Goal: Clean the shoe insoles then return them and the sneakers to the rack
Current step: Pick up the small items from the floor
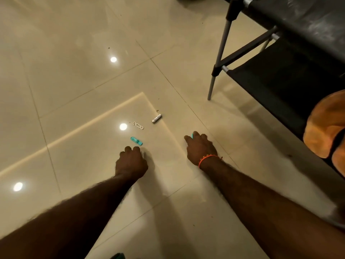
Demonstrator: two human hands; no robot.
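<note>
Both my hands reach down to the glossy tiled floor (78, 71). My left hand (131, 161) is curled into a fist, with a sliver of a small white object (143, 153) showing at its fingers. My right hand (200, 148), an orange thread around its wrist, has its fingers closed over a small teal piece (192, 135), of which only the tip shows. The black fabric shoe rack (276, 81) with grey metal legs stands at the right. Neither insoles nor sneakers are in view.
Small items lie on the floor just beyond my hands: a teal clip (136, 141), a white plastic hook (138, 125) and a white battery (156, 118). An orange cloth (324, 128) rests on the rack's lower shelf at the right edge.
</note>
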